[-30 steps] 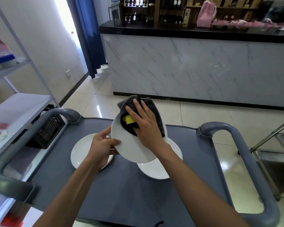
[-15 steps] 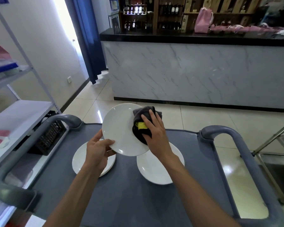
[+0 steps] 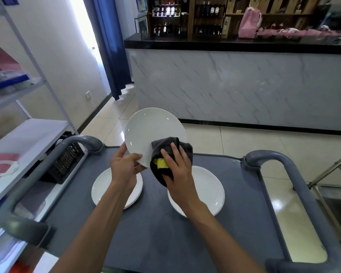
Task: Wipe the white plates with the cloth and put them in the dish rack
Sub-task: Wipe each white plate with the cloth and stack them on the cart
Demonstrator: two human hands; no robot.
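My left hand (image 3: 125, 164) grips the lower rim of a white plate (image 3: 148, 133), which is tilted up with its face toward me above the cart. A dark grey cloth (image 3: 163, 152) with a yellow patch is pressed against the plate's lower right edge by my right hand (image 3: 176, 164). Two more white plates lie flat on the cart top: one on the left (image 3: 104, 189), partly under my left forearm, and one on the right (image 3: 207, 191), partly under my right wrist. No dish rack can be made out for certain.
The grey cart (image 3: 156, 233) has raised handles on the left (image 3: 37, 170) and right (image 3: 295, 180). A white shelf unit (image 3: 28, 134) with a black crate (image 3: 65, 162) stands at the left. A marble counter (image 3: 244, 85) is ahead. A metal frame (image 3: 331, 174) stands at the right.
The plate has risen and tipped more upright. My right hand has slid the cloth from the plate's upper middle to its right side and then down to its lower right edge.
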